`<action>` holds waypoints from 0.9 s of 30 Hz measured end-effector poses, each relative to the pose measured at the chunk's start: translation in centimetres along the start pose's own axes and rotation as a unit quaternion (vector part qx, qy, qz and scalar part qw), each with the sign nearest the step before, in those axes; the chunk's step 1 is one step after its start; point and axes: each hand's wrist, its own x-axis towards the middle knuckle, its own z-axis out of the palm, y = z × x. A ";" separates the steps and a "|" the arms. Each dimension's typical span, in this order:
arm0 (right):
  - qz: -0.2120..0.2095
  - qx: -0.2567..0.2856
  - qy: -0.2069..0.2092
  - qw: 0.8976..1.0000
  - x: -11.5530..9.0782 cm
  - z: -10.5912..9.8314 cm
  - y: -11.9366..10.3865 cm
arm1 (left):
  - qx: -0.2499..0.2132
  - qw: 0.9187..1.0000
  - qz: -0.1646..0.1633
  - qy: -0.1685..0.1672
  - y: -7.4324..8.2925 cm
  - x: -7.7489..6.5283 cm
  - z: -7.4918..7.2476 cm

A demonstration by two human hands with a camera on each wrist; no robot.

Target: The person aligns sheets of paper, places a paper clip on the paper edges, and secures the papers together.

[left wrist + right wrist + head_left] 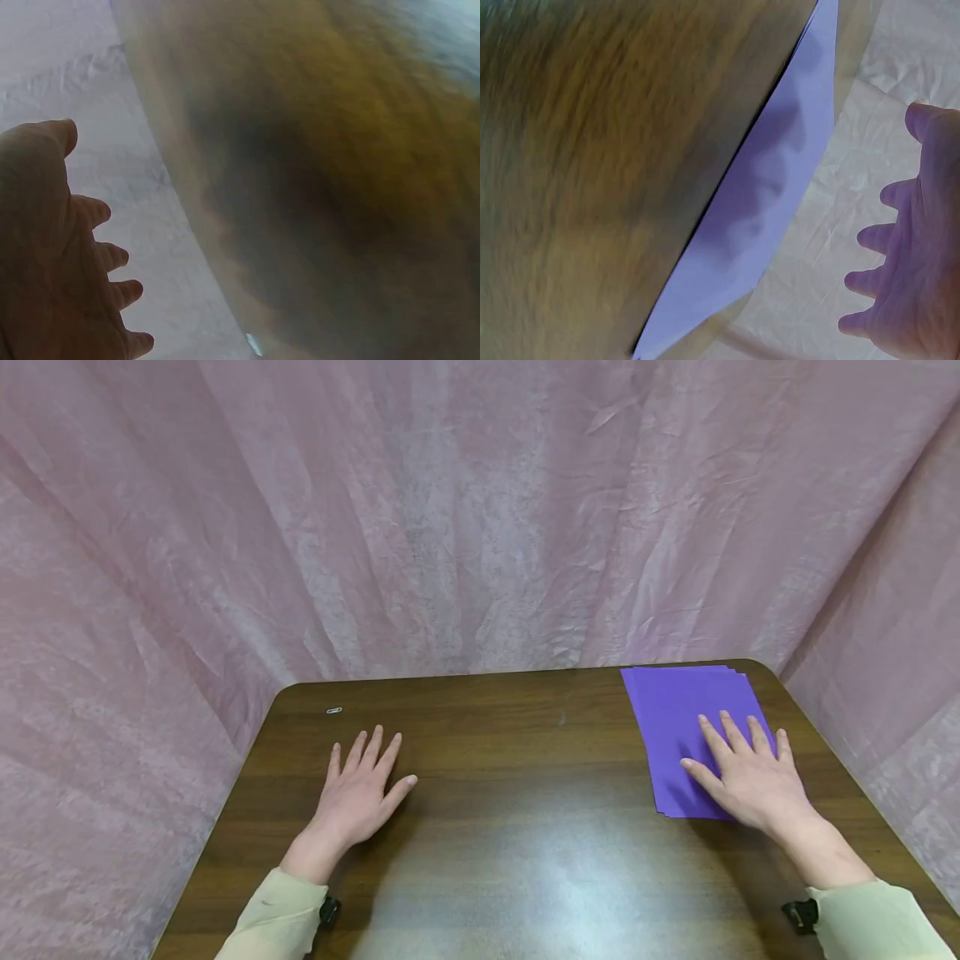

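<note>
My left hand (356, 800) is held over the left part of the table with its fingers spread and nothing in it. Just beyond its fingertips lies a small paper clip (334, 711), which also shows as a pale sliver at the bottom of the left wrist view. On the right, my right hand (757, 781) hovers over a stack of purple paper sheets (675, 727), fingers spread as well. The right wrist view shows a gap between that hand and the paper (742, 202), with the hand's shadow falling on the top sheet. The sheets are slightly misaligned at their edges.
The brown wooden table (510, 777) has rounded far corners. Pink curtains (480, 527) hang close behind its far edge and along both sides. A dark band with a small device (330, 912) shows at the left sleeve, and a similar device (801, 916) at the right.
</note>
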 end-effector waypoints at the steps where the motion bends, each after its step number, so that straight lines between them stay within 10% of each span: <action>1: 0.000 -0.002 -0.001 1.000 0.0 -0.1 0.1 | -0.002 1.000 0.005 0.001 0.2 0.1 -0.2; 27: 0.011 -0.007 -0.030 0.999 1.9 -1.0 3.0 | 0.037 0.990 0.137 -0.024 8.1 3.7 -1.1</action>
